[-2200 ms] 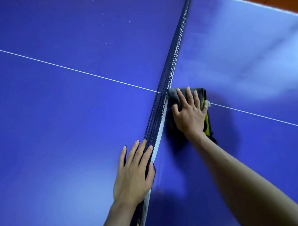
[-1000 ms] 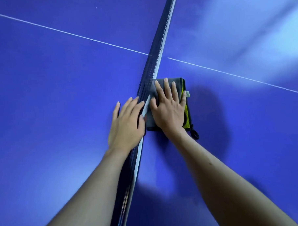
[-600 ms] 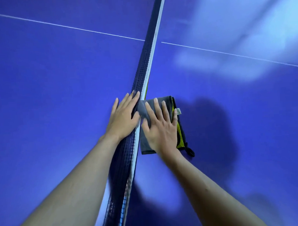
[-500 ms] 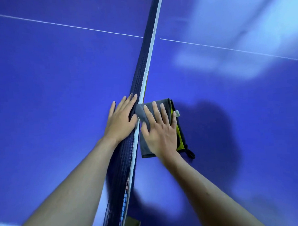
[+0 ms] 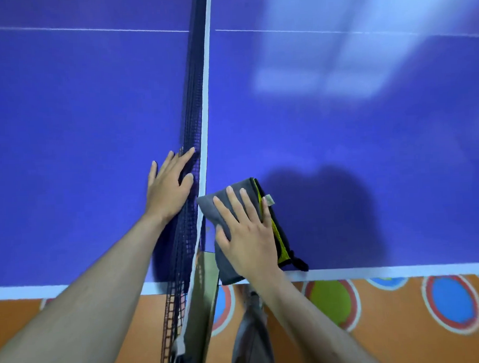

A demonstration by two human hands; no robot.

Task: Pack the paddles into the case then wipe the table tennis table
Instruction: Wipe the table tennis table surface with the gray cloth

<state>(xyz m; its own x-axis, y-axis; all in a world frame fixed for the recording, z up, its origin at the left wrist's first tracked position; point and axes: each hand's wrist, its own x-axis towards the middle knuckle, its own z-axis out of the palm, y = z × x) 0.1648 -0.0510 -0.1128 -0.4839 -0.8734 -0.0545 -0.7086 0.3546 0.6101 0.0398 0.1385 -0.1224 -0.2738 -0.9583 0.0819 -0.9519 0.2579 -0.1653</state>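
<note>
**Wiping under way at the near edge of the bench**

Right hand [image 5: 249,235] flat on the folded grey cloth [image 5: 222,253], fingers straight and spread, pressing down rather than curled round: grip released, palm doing the work. Cloth just beside the net [image 5: 194,123], at the near edge of the bench [image 5: 368,148], one corner hanging slightly past the white edge line. Yellow inner layer and small tag showing along the cloth's right side.

Left hand [image 5: 170,190] flat on the other half of the bench, fingers straight and touching the net mesh, holding nothing, apparently steadying it.

No paddles and no case anywhere in view, so packing cannot be confirmed from here; presumably finished, given that wiping is in hand. Judged stage: second part of the task, midway. Strip along the net on the right half looks covered up to the edge. Likely left: the wider right half and possibly the left half. No visible streaks or dust to tell wiped from unwiped.
</note>
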